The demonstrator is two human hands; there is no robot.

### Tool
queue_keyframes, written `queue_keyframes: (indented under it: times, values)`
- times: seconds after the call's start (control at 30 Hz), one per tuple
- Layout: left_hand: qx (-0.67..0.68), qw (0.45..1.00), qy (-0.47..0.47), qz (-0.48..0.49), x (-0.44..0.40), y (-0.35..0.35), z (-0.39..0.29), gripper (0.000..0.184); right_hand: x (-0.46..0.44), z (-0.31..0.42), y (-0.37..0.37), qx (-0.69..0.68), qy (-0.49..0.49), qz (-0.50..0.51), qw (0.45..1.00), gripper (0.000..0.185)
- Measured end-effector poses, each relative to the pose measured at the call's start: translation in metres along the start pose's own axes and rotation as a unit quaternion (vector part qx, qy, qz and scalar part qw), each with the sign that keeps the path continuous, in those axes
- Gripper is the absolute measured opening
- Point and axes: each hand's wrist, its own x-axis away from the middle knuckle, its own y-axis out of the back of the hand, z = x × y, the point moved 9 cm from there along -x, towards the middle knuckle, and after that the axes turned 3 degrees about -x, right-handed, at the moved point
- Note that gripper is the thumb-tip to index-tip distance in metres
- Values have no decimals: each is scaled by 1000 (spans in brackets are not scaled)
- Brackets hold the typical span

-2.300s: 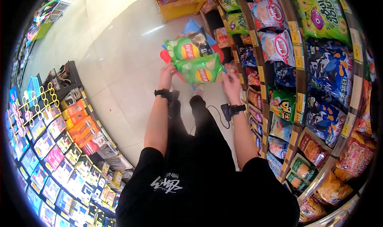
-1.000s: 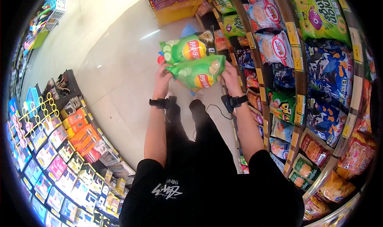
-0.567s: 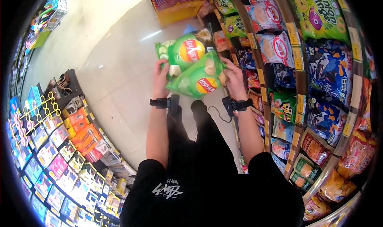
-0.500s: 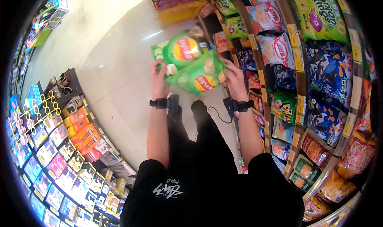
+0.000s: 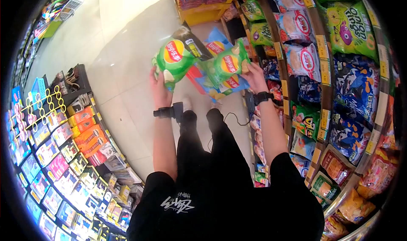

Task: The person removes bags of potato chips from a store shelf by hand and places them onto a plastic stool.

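My left hand is closed on the lower edge of a green Lay's chip bag, which tilts up to the left. On the other side, my right hand grips the edge of a second green chip bag. Blue Lay's bags show behind and below that one. A black packet lies between the two green bags, partly covered. What carries the blue bags and the black packet is hidden. Each wrist wears a black strap with a small box.
Shelves of snack bags curve along my right side. Racks of small packaged goods stand on my left, with yellow rings sticking out. A yellow display stand is ahead on the tiled floor.
The two green bags have moved apart, left and right, and their fronts have turned. Blue bags and more of the black packet now show between and behind them.
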Motion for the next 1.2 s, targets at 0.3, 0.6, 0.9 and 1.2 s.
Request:
queue_keyframes:
  times: [0.3,0.6,0.9,1.2]
  values:
    - [47,993,107,15,3,-8,89,65,-17,5,31,172,-15,-146,974,32]
    - [77,984,148,66,15,-22,119,47,-2,43,2,180,109,-145,967,31]
    - [82,980,130,123,23,-51,84,53,23,51,-6,285,122,-131,941,26]
    - [-12,960,171,223,32,-75,25,41,110,45,-71,263,67,-62,961,13]
